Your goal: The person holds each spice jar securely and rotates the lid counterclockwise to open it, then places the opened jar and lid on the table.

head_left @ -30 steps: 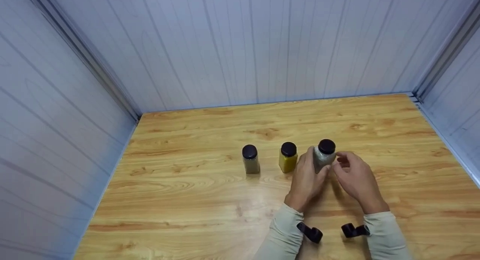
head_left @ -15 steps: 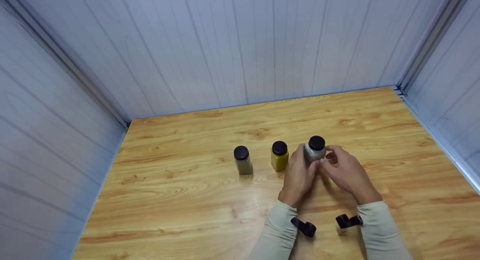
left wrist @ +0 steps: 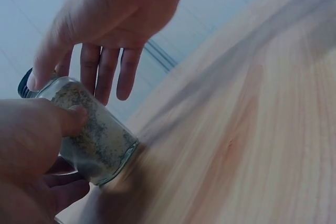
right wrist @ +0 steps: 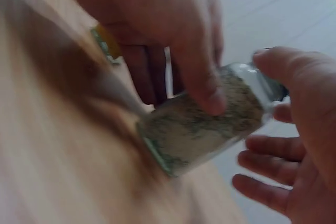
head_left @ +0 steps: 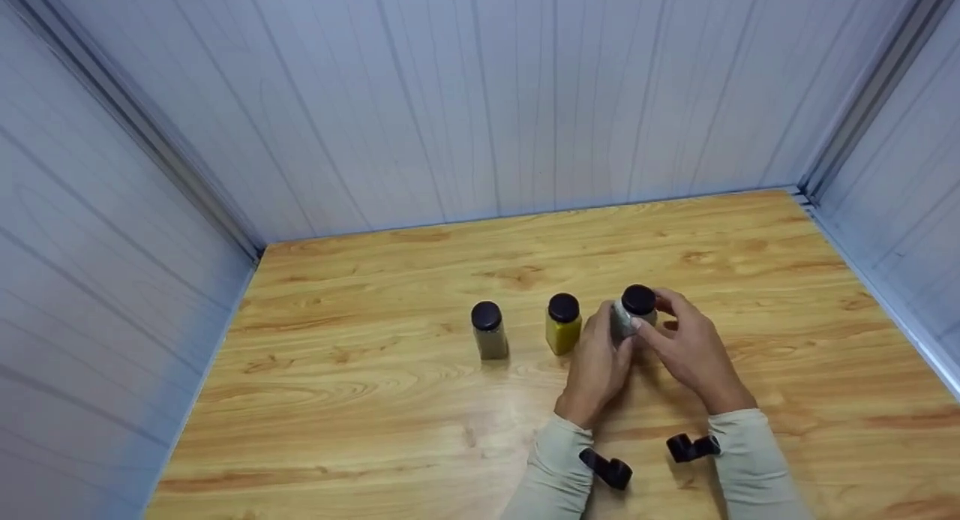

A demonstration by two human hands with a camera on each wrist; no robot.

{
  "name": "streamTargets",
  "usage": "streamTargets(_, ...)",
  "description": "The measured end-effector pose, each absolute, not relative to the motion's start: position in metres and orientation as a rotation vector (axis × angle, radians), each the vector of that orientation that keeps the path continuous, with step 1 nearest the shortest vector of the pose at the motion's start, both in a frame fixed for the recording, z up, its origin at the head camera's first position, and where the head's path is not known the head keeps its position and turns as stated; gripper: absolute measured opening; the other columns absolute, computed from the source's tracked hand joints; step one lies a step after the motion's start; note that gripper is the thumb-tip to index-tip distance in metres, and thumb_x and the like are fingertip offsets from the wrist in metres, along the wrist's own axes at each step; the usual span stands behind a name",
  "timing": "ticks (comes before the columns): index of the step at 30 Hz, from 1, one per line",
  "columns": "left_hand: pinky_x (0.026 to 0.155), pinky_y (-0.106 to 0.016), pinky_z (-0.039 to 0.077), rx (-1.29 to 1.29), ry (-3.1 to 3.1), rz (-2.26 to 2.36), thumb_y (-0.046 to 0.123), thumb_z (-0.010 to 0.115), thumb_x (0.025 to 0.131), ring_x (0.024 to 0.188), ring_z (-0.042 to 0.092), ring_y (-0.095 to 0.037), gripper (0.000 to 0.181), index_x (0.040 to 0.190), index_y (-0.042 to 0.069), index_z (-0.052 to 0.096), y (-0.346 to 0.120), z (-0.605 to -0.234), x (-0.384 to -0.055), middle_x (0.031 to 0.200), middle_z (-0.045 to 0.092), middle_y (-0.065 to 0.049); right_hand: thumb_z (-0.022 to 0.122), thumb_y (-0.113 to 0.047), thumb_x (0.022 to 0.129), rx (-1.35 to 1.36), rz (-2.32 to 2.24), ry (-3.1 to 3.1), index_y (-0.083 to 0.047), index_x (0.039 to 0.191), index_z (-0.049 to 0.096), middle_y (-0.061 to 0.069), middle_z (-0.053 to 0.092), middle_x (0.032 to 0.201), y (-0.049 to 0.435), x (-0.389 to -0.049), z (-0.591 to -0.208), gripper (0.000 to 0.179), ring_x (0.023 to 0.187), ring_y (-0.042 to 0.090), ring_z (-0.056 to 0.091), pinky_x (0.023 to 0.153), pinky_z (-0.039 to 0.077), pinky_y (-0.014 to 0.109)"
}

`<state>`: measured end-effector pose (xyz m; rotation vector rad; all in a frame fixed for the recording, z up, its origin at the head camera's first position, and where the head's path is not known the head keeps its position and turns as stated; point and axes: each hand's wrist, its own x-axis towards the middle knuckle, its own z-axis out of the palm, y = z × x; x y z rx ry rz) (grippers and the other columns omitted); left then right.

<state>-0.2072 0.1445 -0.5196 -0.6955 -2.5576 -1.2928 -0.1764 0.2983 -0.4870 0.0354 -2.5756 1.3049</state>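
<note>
the forearms are angled inward; the left hand is curled in a grip; the right hand is turned to face it, its thumb and index finger pinched, other fingers loosely extended

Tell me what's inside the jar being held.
Speckled contents I can't identify show through the clear jar. The left grip and right grip cover parts of its side; the black lid hides the top.

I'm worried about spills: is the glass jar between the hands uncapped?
No, the head view shows a black cap on top of the glass jar.
</note>
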Motion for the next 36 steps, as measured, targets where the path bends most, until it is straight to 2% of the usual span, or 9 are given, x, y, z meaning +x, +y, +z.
streamTargets(11, 0.104, -0.027, 0.042, -0.688, -2.624, -1.312, 0.011, 0.067, 0.096, 0.124, 0.053, -0.014, 0.055, 0.145, 0.008, 0.043, 0.146, -0.521, -0.207, 0.133, 0.058, -0.008, 0.067, -0.033, 0.097, 0.012, 1.331, -2.451, -0.004, 0.141, 0.050, 0.018, 0.059, 0.134, 0.292, -0.179, -0.498, 0.055, 0.122, 0.036, 0.056, 0.093, 0.051, 0.051)
streamTargets(14, 0.104, -0.027, 0.043, -0.691, -2.640, -1.303, 0.012, 0.066, 0.096, 0.124, 0.054, -0.015, 0.055, 0.146, 0.010, 0.042, 0.144, -0.523, -0.205, 0.133, 0.058, -0.008, 0.067, -0.033, 0.097, 0.002, 1.342, -2.424, -0.004, 0.143, 0.049, 0.017, 0.059, 0.134, 0.289, -0.177, -0.501, 0.056, 0.122, 0.034, 0.056, 0.092, 0.053, 0.043)
streamTargets(18, 0.103, -0.027, 0.044, -0.707, -2.645, -1.290, 0.012, 0.066, 0.097, 0.121, 0.055, -0.014, 0.053, 0.145, 0.012, 0.043, 0.142, -0.524, -0.202, 0.131, 0.059, -0.007, 0.069, -0.032, 0.096, -0.011, 1.353, -2.390, -0.004, 0.143, 0.049, 0.018, 0.059, 0.133, 0.287, -0.173, -0.502, 0.058, 0.120, 0.034, 0.057, 0.088, 0.053, 0.024)
streamTargets(20, 0.103, -0.027, 0.044, -0.715, -2.652, -1.291, 0.013, 0.065, 0.097, 0.121, 0.055, -0.014, 0.053, 0.145, 0.012, 0.043, 0.142, -0.524, -0.201, 0.131, 0.058, -0.006, 0.070, -0.031, 0.096, -0.019, 1.354, -2.385, -0.003, 0.142, 0.049, 0.018, 0.059, 0.132, 0.288, -0.171, -0.502, 0.058, 0.120, 0.034, 0.057, 0.087, 0.051, 0.020)
streamTargets(27, 0.103, -0.025, 0.043, -0.707, -2.665, -1.322, 0.015, 0.065, 0.098, 0.123, 0.054, -0.011, 0.052, 0.145, 0.012, 0.044, 0.140, -0.522, -0.205, 0.133, 0.058, -0.004, 0.067, -0.035, 0.097, -0.050, 1.381, -2.418, -0.001, 0.142, 0.047, 0.018, 0.057, 0.132, 0.289, -0.175, -0.492, 0.060, 0.124, 0.034, 0.054, 0.094, 0.049, 0.036)
streamTargets(36, 0.103, -0.023, 0.042, -0.674, -2.679, -1.326, 0.019, 0.066, 0.098, 0.121, 0.054, -0.008, 0.052, 0.145, 0.016, 0.044, 0.139, -0.521, -0.209, 0.131, 0.060, -0.001, 0.069, -0.032, 0.096, 0.005, 1.358, -2.401, -0.004, 0.137, 0.052, 0.014, 0.060, 0.127, 0.287, -0.181, -0.491, 0.053, 0.121, 0.031, 0.058, 0.087, 0.048, 0.015)
